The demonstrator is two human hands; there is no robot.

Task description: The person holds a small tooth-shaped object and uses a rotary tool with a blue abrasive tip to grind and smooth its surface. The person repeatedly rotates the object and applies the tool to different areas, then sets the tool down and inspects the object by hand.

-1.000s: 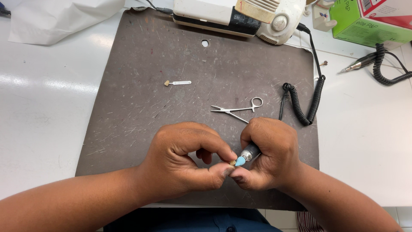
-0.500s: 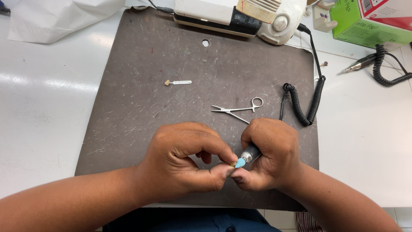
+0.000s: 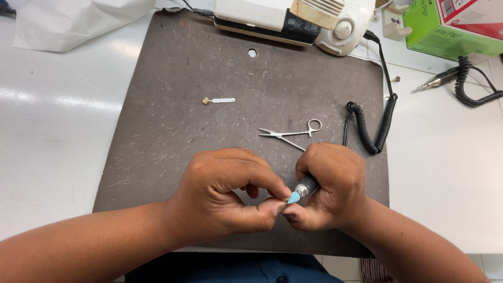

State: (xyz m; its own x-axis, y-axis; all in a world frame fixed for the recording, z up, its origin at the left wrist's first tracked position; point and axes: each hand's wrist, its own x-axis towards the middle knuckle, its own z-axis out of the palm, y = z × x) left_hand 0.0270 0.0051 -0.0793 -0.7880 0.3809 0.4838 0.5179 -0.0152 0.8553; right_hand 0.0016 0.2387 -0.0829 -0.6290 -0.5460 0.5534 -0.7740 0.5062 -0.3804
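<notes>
Your right hand is clenched around a handpiece, its blue tip pointing left-down from the fist. Your left hand pinches a tiny piece against that tip between thumb and forefinger; the piece is almost fully hidden, kind not discernible. Both hands hover over the dark mat. Just beyond the right knuckles lie forceps; a coiled cord runs right.
</notes>
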